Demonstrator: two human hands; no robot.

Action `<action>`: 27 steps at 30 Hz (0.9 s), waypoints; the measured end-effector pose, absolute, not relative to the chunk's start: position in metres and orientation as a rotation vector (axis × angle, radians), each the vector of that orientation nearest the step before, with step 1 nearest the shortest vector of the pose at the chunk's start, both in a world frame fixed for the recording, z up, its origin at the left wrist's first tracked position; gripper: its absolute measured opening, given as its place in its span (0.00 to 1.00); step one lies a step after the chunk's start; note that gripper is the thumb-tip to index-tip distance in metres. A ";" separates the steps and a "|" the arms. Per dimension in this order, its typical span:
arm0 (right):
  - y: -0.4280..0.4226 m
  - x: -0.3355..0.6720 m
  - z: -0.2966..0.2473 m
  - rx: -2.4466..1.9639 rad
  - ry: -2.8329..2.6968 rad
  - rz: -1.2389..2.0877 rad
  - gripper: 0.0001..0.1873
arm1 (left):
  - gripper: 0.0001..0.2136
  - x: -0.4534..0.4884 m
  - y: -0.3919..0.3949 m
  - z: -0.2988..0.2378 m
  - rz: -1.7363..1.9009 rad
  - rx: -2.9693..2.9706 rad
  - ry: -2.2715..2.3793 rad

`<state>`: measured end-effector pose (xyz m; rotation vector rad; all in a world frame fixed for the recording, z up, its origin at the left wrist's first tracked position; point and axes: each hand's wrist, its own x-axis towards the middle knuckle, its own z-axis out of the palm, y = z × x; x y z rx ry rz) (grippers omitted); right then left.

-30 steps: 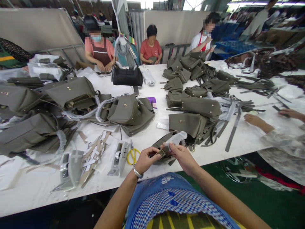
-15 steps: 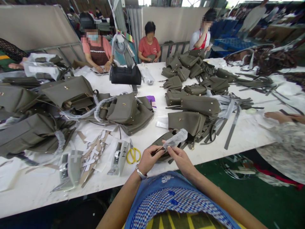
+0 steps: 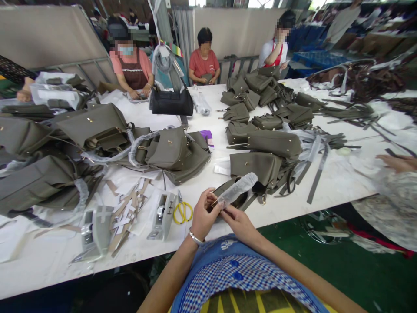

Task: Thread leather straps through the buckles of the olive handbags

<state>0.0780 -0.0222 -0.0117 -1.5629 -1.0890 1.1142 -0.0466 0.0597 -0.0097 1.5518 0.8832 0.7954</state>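
Close to the table's front edge, my left hand (image 3: 204,213) is closed, its fingers pinching the lower end of a bag handle (image 3: 239,190) wrapped in clear film. A gold-coloured metal piece (image 3: 214,203) shows at those fingers. My right hand (image 3: 239,224) is closed too, with its fingertips on the same end of the handle beside the left thumb. The wrapped part slants up and to the right, over an olive handbag (image 3: 224,186) lying partly hidden behind my hands. Just how the handle joins the bag is covered by my fingers.
Yellow-handled scissors (image 3: 183,213) and a tape dispenser (image 3: 162,217) lie left of my hands, with a second dispenser (image 3: 96,234) and card strips (image 3: 130,211) beyond. Olive bags (image 3: 273,143) are piled right and left. A co-worker's hand (image 3: 399,163) is at the right; others sit opposite.
My right hand has moved left and down along the handle, closer to my left hand. More of the wrapped handle shows. The co-worker's hand at the right has shifted away.
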 end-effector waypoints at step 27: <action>0.001 0.070 -0.080 -1.761 -1.283 1.068 0.21 | 0.13 -0.084 0.074 -0.078 0.707 1.737 0.840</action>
